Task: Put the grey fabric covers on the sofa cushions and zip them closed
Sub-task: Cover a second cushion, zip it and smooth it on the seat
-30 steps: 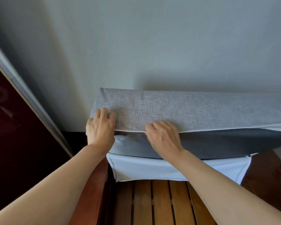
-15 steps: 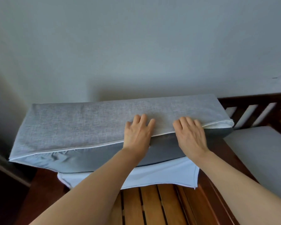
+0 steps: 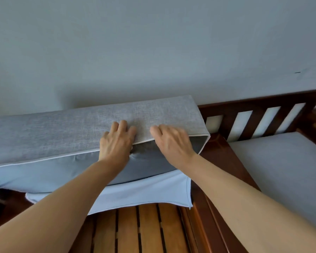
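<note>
A long cushion in a grey fabric cover [image 3: 62, 128] stands on its edge against the wall, on the wooden sofa frame. Along its upper front edge runs a white piped seam. My left hand [image 3: 117, 141] lies over that seam near the right end, fingers on the top face and thumb hidden below, where the fabric puckers. My right hand [image 3: 171, 143] holds the seam just to the right, and the cover's right corner [image 3: 205, 137] gapes open there. A pale lining flap [image 3: 144, 194] hangs out below onto the slats.
Wooden seat slats [image 3: 135, 232] lie bare in front of the cushion. A dark wooden backrest with upright bars [image 3: 254, 121] runs along the right. A second pale grey cushion [image 3: 285, 172] lies flat on the seat at right. A plain wall [image 3: 153, 52] stands behind.
Both hands have slid to the right along the cover's seam, from the left end to near the right corner. My view has swung right with them.
</note>
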The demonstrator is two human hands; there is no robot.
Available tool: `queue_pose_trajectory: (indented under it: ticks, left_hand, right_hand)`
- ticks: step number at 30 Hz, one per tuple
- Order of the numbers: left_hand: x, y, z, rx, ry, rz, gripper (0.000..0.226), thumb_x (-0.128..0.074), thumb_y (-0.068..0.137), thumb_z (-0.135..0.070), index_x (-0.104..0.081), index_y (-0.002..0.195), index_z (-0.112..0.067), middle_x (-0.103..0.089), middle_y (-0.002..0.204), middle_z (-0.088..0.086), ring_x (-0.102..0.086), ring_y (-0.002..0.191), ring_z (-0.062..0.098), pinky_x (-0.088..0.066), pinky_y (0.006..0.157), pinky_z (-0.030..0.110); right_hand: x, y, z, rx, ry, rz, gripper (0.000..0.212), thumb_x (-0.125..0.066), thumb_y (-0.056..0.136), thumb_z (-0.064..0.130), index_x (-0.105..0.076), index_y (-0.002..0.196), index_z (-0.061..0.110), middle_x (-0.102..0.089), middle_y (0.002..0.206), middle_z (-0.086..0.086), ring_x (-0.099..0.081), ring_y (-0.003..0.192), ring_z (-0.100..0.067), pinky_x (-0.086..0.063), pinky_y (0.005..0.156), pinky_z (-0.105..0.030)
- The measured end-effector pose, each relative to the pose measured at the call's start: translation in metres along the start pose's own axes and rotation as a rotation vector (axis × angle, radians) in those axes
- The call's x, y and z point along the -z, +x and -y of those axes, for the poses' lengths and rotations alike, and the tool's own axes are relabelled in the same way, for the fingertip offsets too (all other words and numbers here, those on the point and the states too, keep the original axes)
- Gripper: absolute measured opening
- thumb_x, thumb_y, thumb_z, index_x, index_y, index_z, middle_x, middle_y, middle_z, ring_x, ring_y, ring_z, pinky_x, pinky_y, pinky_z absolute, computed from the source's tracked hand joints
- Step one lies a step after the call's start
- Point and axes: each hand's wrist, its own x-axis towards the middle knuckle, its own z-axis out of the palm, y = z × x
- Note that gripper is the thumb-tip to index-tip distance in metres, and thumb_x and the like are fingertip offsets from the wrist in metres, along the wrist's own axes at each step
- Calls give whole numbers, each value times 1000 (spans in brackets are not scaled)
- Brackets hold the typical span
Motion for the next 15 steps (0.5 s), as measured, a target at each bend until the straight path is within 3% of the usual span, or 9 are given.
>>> queue_pose_trajectory:
  ticks: [3,7,9,12,15]
  left_hand:
    - [13,10,-37,-45,-84,15,66,-89,49,-31,-52,101,-14,-50,107,10,-50,95,30,-45,61,38]
    - [14,29,-107,-137,-137,-40,68,-82,64,-35,-41,116,-19,-43,124,5,-42,111,26,-43,76,37]
    - [11,38,-129,-135,-114,-42,67,-84,62,-34,-43,113,-19,-46,121,5,-44,109,26,-43,74,35]
    - [6,43,-141,-94,-67,-45,68,-89,49,-30,-49,103,-22,-52,108,3,-50,97,25,-38,58,31]
    - [-1,49,-146,-97,-53,-102,56,-80,62,-16,-47,105,-25,-48,111,1,-47,99,25,-32,55,29]
  right_hand:
    - [5,-23,-34,-172,-134,54,14,-37,77,0,-34,82,14,-43,54,0,-41,38,-15,-17,40,-23]
    - [12,-53,-89,-421,-165,225,23,-64,64,17,-46,76,9,-48,61,-5,-47,40,-22,-15,42,-21]
    - [11,-60,-102,-426,-162,276,17,-59,69,25,-52,64,10,-49,61,-6,-49,41,-24,-16,44,-21]
    - [5,-70,-106,-336,-95,242,29,-77,59,8,-50,50,12,-47,49,-4,-47,35,-21,-19,42,-20]
    - [3,-81,-105,-321,-10,200,38,-82,63,10,-47,49,13,-44,45,-2,-45,32,-19,-19,40,-18]
